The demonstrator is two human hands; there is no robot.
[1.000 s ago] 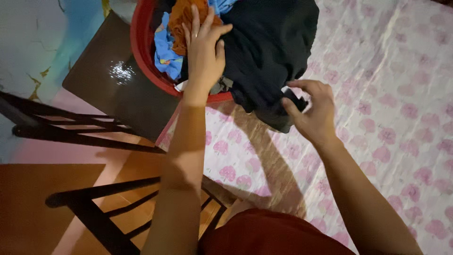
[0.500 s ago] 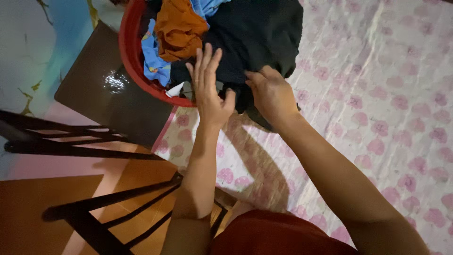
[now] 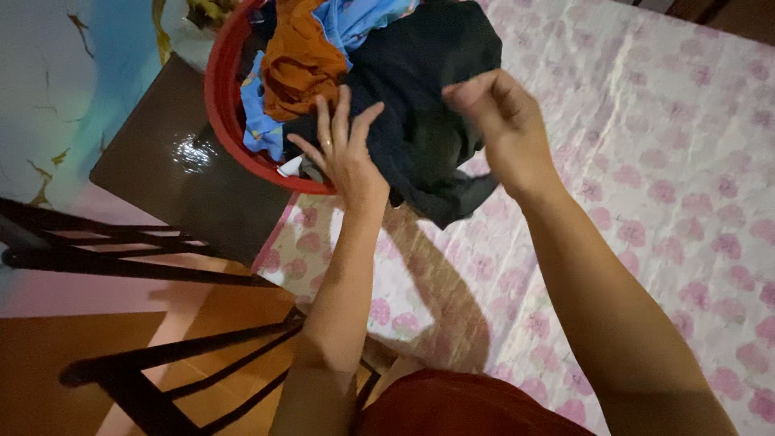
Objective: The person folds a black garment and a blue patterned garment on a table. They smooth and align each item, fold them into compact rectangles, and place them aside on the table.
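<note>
Both my hands on the dark garment at the red basin.

Head view: my right hand [image 3: 504, 121] pinches a fold of the dark garment [image 3: 420, 105], which spills over the rim of the red basin [image 3: 222, 105] onto the flowered cloth [image 3: 662, 161]; my left hand [image 3: 343, 153] lies open, fingers spread, on it beside an orange cloth [image 3: 303, 60].

dark wooden chair [image 3: 153, 161] — orange floor [image 3: 48, 371], cracked pale wall [image 3: 48, 89]
</note>
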